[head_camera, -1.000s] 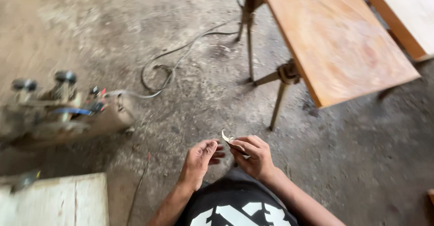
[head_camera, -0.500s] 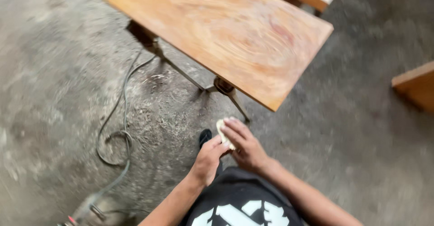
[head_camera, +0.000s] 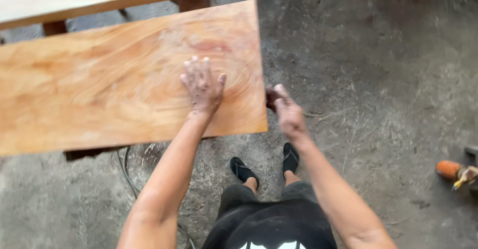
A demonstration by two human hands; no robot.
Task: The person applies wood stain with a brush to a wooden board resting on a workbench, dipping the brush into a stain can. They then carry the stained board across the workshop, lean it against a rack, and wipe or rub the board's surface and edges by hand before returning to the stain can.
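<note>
A wide reddish-brown wooden board (head_camera: pixel 99 89) lies flat on a stand in front of me. My left hand (head_camera: pixel 201 85) rests palm down on it near its right end, fingers spread. My right hand (head_camera: pixel 288 112) hovers just off the board's right edge, its fingers curled around a small dark folded sheet (head_camera: pixel 271 98). Most of that sheet is hidden by the fingers.
A paler board (head_camera: pixel 99 0) lies beyond the first one at the top. A dark cable (head_camera: pixel 128 179) runs over the concrete floor under the board. An orange-handled tool (head_camera: pixel 450 170) sits at the right edge. My feet in black sandals (head_camera: pixel 244 170) stand below.
The view swung so the board now lies right under my arms. My hands, together near my body before, have parted: the left went flat onto the board, the right to its edge.
</note>
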